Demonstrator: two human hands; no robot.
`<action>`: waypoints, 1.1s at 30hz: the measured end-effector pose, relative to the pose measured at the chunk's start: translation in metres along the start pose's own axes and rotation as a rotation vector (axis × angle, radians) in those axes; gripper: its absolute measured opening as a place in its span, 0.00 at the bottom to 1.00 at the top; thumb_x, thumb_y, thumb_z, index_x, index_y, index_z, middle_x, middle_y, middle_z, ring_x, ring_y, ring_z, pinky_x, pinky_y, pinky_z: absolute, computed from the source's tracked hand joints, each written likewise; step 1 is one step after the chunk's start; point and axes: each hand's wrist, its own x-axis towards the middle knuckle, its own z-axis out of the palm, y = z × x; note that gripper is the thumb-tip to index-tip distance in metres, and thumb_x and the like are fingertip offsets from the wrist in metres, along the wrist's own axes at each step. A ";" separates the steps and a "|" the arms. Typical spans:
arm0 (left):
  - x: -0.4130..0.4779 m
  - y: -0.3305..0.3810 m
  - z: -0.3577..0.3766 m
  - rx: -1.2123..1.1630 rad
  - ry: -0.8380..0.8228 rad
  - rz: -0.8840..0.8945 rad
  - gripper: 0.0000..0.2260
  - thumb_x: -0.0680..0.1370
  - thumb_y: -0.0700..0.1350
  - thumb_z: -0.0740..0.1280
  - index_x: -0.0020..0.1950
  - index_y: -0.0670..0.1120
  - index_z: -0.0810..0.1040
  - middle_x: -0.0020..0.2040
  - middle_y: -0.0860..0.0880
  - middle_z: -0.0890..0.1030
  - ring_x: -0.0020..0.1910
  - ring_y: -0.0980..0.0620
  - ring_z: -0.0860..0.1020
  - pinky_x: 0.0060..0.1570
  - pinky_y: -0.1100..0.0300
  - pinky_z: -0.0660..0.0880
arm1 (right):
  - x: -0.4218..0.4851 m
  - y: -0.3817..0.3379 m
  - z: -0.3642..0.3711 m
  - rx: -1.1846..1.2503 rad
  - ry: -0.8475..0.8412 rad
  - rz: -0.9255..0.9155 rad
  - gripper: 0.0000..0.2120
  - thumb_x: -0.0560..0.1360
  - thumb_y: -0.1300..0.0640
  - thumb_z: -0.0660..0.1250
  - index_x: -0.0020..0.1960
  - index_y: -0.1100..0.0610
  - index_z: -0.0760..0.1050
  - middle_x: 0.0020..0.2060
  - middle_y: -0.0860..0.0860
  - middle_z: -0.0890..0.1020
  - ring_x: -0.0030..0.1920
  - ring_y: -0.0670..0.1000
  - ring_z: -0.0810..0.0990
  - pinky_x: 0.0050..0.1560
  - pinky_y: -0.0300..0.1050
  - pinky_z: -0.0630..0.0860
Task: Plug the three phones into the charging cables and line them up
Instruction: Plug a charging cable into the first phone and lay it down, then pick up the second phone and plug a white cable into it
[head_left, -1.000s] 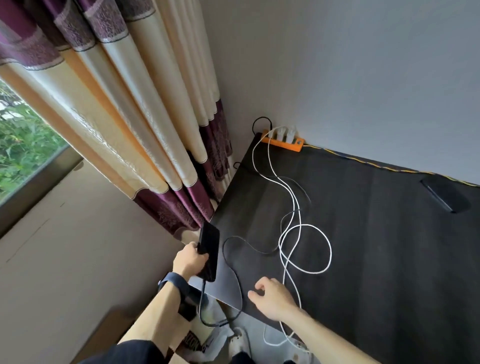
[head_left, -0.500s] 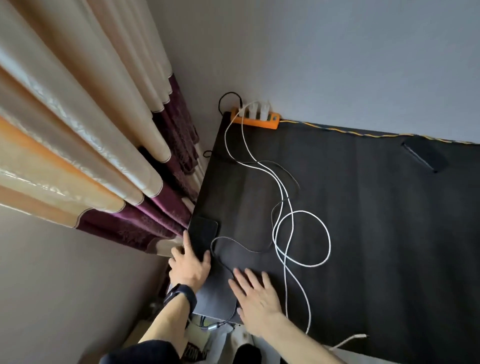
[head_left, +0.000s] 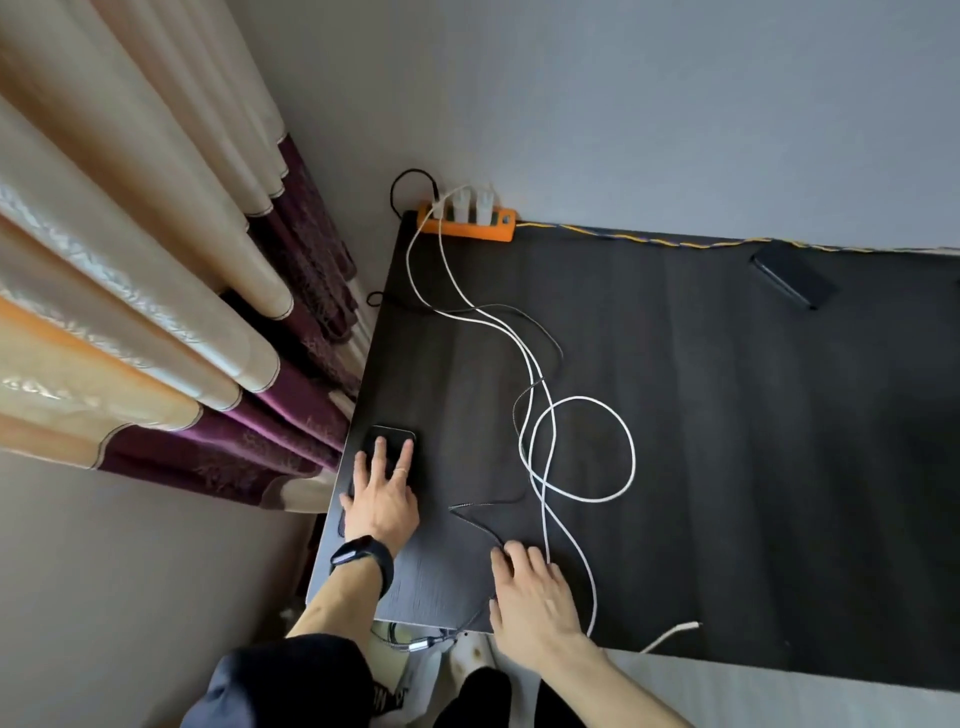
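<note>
A black phone lies flat by the left edge of the dark table. My left hand rests palm down on it with fingers spread, covering its near half. My right hand lies palm down near the front edge, over a thin black cable whose plug end hangs below the edge. Two white cables loop across the middle; one free end lies at the front edge. A second dark phone sits at the far right back.
An orange power strip with white chargers sits at the back left corner against the wall. A striped cord runs along the back edge. Curtains hang close to the table's left side. My legs are below the front edge.
The phone went from upright in my left hand beside the table to flat on the table under that hand. My right hand slid toward the front edge onto the black cable.
</note>
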 end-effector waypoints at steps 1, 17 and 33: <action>-0.002 0.016 0.005 0.001 -0.014 0.016 0.31 0.81 0.46 0.56 0.80 0.61 0.46 0.83 0.50 0.45 0.80 0.41 0.46 0.72 0.34 0.59 | -0.011 0.012 0.004 0.037 -0.001 0.033 0.31 0.60 0.46 0.75 0.60 0.57 0.79 0.52 0.52 0.78 0.46 0.55 0.79 0.42 0.52 0.81; -0.002 0.008 -0.001 -0.187 0.061 -0.090 0.25 0.82 0.53 0.58 0.79 0.54 0.60 0.81 0.46 0.55 0.79 0.41 0.51 0.74 0.37 0.54 | -0.039 0.017 -0.006 0.429 -0.116 -0.001 0.30 0.77 0.51 0.59 0.78 0.46 0.58 0.79 0.45 0.57 0.73 0.55 0.66 0.71 0.53 0.67; -0.119 0.276 -0.059 -0.344 -0.056 0.643 0.22 0.79 0.48 0.64 0.73 0.46 0.70 0.69 0.43 0.74 0.68 0.42 0.72 0.69 0.52 0.67 | -0.178 0.184 -0.125 0.751 0.483 0.576 0.17 0.78 0.53 0.67 0.67 0.49 0.76 0.60 0.45 0.80 0.60 0.46 0.78 0.63 0.47 0.75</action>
